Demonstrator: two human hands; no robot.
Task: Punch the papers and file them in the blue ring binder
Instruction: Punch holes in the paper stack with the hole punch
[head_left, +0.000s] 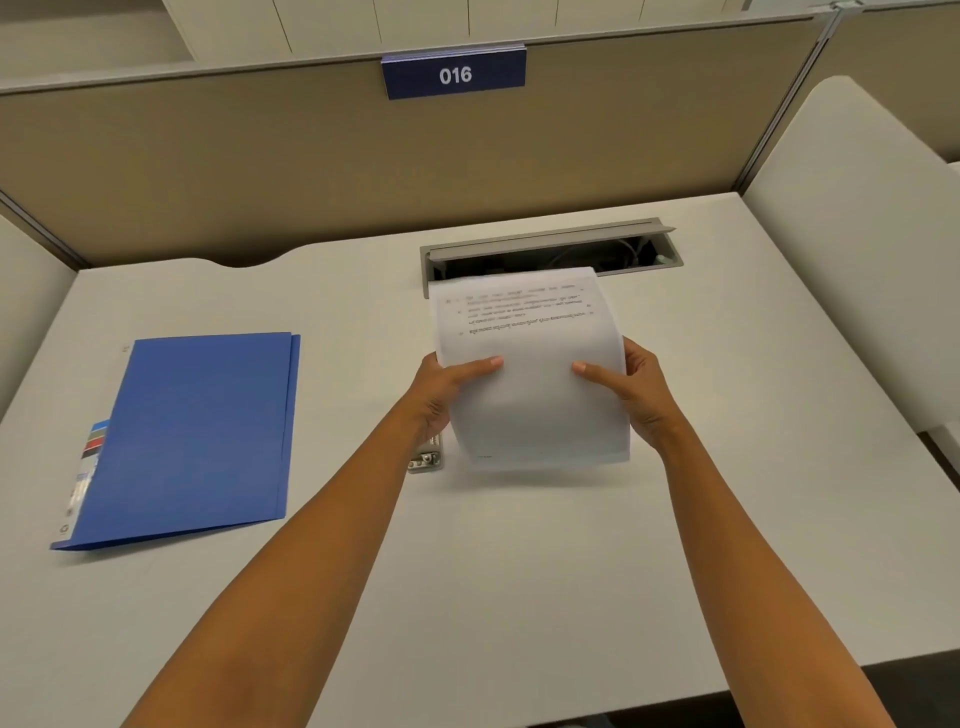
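I hold a stack of white printed papers (530, 374) above the middle of the desk, its far end curling away from me. My left hand (441, 389) grips the stack's left edge and my right hand (639, 389) grips its right edge, thumbs on top. A metal hole punch (427, 457) lies on the desk below the papers, mostly hidden by my left hand and the sheets. The blue ring binder (197, 436) lies closed on the desk to the left, apart from both hands.
The white desk (519, 571) has an open grey cable tray (550, 249) just beyond the papers. Beige partition walls (311, 156) stand behind and at both sides. A blue sign reading 016 (454, 75) hangs on the back partition.
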